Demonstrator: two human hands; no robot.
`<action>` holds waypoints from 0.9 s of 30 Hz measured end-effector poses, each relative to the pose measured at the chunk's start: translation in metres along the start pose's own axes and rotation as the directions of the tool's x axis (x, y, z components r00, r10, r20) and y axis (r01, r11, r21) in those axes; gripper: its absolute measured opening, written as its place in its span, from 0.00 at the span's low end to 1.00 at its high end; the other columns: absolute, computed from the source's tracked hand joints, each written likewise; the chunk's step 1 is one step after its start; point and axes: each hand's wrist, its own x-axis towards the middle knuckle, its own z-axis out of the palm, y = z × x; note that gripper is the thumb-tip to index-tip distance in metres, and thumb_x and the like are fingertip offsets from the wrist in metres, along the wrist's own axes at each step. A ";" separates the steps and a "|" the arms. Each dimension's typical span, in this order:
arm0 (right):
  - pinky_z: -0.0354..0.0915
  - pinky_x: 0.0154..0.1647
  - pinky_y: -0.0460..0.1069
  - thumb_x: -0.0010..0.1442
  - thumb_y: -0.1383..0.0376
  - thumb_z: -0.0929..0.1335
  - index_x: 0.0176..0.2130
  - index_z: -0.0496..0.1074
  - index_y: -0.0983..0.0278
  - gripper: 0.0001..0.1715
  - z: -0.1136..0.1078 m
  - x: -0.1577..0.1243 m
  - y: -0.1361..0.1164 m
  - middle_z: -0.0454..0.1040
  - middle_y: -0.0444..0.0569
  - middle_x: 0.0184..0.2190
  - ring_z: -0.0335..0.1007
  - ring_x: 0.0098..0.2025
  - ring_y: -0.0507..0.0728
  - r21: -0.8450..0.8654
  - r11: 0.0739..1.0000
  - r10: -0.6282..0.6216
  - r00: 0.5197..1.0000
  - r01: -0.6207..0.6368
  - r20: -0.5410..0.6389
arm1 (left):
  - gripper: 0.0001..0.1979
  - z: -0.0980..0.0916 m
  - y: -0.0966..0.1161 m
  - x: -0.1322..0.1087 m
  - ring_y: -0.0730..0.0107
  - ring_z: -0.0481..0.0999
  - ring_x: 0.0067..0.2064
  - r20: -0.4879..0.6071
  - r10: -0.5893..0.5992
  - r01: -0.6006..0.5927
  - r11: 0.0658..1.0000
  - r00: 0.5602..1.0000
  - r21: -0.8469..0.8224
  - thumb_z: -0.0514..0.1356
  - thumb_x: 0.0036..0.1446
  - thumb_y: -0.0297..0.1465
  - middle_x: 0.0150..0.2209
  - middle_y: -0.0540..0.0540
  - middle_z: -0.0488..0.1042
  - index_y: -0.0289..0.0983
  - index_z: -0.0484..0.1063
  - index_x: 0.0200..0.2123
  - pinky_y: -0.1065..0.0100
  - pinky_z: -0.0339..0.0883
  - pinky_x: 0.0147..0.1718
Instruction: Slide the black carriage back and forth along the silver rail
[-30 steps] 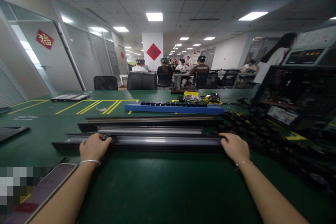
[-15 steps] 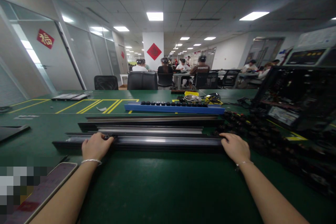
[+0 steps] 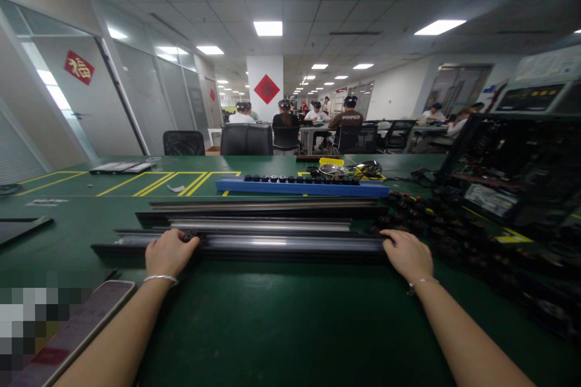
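Observation:
A long dark rail (image 3: 290, 244) with a shiny grey top lies crosswise on the green table in front of me. Over its left part, my left hand (image 3: 167, 254) is closed, with a small black part (image 3: 194, 236) at its thumb and fingertips. My right hand (image 3: 408, 255) grips the right end of that rail, thumb on the near side and fingers over the top. Just behind it lie a thinner silver strip (image 3: 258, 225) and another long dark rail (image 3: 254, 214). What the fingers cover is hidden.
A blue rail (image 3: 299, 188) carrying a row of small black parts lies farther back, near a metal bowl (image 3: 333, 170). Many dark parts (image 3: 472, 248) are heaped at right beside an open black case (image 3: 494, 163). A phone-like slab (image 3: 86, 326) lies front left. People sit beyond.
My left hand has slid slightly to the right along the rail, the small black part moving with it. My right hand and the rail stay in place.

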 end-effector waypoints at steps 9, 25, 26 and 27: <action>0.58 0.47 0.54 0.54 0.63 0.56 0.43 0.73 0.57 0.23 0.002 0.001 0.001 0.72 0.45 0.47 0.64 0.49 0.58 -0.003 1.000 -0.004 1.000 0.004 0.000 | 0.19 -0.002 0.002 -0.003 0.51 0.73 0.40 -0.019 0.049 -0.049 0.999 0.999 0.022 0.51 0.46 0.47 0.34 0.38 0.76 0.37 0.69 0.27 0.59 0.60 0.39; 0.59 0.46 0.54 0.54 0.63 0.57 0.44 0.73 0.57 0.23 0.000 0.001 0.000 0.72 0.45 0.47 0.64 0.49 0.58 -0.004 1.000 0.002 1.000 -0.002 0.000 | 0.20 0.003 0.002 0.000 0.53 0.74 0.35 -0.007 0.054 -0.054 0.999 0.999 0.007 0.51 0.46 0.48 0.31 0.39 0.75 0.37 0.70 0.27 0.62 0.61 0.30; 0.59 0.46 0.54 0.54 0.63 0.57 0.43 0.73 0.57 0.23 0.000 0.001 0.000 0.72 0.45 0.47 0.64 0.49 0.58 -0.005 1.000 0.002 1.000 -0.002 -0.001 | 0.20 0.003 0.003 0.000 0.53 0.74 0.35 -0.001 0.051 -0.051 0.999 0.999 0.003 0.51 0.46 0.48 0.31 0.39 0.75 0.37 0.70 0.27 0.62 0.61 0.30; 0.59 0.46 0.54 0.54 0.63 0.57 0.43 0.73 0.57 0.23 0.000 0.001 0.000 0.72 0.45 0.47 0.64 0.49 0.58 -0.005 1.000 0.001 1.000 -0.001 -0.002 | 0.20 0.003 0.003 0.000 0.53 0.74 0.35 0.002 0.048 -0.048 0.999 0.999 0.000 0.51 0.46 0.48 0.31 0.39 0.75 0.37 0.70 0.27 0.62 0.61 0.30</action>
